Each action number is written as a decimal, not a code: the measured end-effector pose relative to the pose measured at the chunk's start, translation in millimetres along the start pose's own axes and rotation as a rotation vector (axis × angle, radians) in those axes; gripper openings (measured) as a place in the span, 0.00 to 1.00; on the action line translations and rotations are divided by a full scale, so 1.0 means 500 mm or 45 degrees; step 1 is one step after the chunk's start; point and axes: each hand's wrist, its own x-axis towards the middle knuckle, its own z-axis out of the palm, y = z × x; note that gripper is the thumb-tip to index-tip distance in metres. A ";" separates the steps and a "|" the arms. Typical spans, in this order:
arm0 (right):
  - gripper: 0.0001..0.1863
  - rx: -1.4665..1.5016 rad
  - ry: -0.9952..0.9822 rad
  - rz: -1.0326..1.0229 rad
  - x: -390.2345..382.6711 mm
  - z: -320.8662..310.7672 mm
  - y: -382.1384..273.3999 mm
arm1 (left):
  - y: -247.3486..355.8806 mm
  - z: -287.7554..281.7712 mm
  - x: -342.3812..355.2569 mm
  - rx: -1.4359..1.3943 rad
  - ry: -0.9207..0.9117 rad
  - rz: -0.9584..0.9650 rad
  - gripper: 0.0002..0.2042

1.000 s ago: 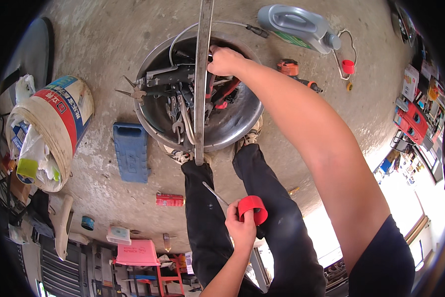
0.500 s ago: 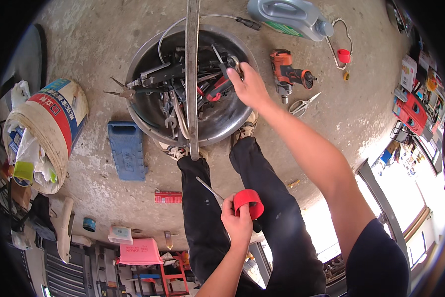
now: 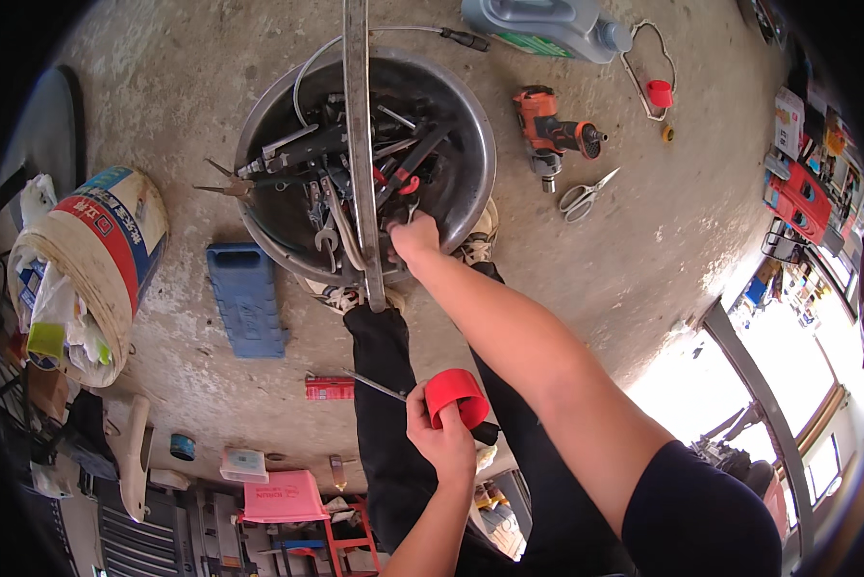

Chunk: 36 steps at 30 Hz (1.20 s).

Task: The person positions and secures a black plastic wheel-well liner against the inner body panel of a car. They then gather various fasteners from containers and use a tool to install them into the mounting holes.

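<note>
Reaching into basin (image 3: 465,192), five o'clock: right hand (image 3: 416,240), grip unclear; red ring (image 3: 449,388) is clamped by left hand (image 3: 443,447); sure grasp seems needed.

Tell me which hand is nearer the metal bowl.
Right. The right hand is over the near side of the bowl; the left hand is apart from it, nearer the body.

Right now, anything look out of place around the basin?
Two things, no obvious spill. The pliers poke past the left rim of the metal basin, jaws spread, while most other tools lie inside. Scissors lie loose on the floor beside the orange-and-black power tool, possibly a snag underfoot.
</note>
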 end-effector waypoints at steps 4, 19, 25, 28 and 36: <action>0.09 -0.495 0.310 -0.087 0.067 0.036 0.002 | -0.003 -0.005 0.005 0.022 0.026 0.001 0.10; 0.10 -0.528 -0.772 -0.247 -0.234 -0.272 -0.076 | 0.030 0.000 0.031 -0.252 -0.211 0.032 0.11; 0.09 -0.349 -1.114 -0.308 -0.360 -0.347 -0.090 | 0.041 -0.002 0.033 -0.462 -0.457 -0.065 0.15; 0.09 -0.130 -1.120 0.035 -0.387 -0.349 -0.071 | 0.056 0.001 0.038 -0.730 -0.499 -0.316 0.16; 0.07 0.283 -0.596 0.251 -0.450 -0.307 -0.033 | 0.063 0.013 0.036 -0.693 -0.285 -0.284 0.17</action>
